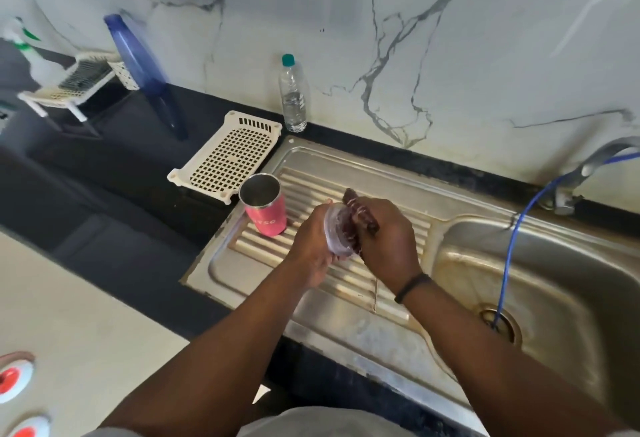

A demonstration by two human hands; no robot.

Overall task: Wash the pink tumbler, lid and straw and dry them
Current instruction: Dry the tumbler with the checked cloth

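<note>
both forearms reach in from the bottom edge over the steel drainboard [311, 325]. the left hand [313, 246] grips a clear lid [334, 234] on edge; the right hand [386, 239] is closed around a dark red cloth [356, 214] pressed to it, hiding most of the lid's face. the straw is hard to make out. the pink tumbler [265, 209] stands upright just left, near the drainboard's edge. the sink [554, 263] lies right, its tap [595, 162] cut off. beyond, on the table, stand a white tray [225, 156] and a water bottle [292, 95].

The pink tumbler [266, 209] is stood upright, open-mouthed, on the drainboard. The clear lid [335, 234] is held on edge; the straw [375, 293] is possibly laid beneath.
</note>
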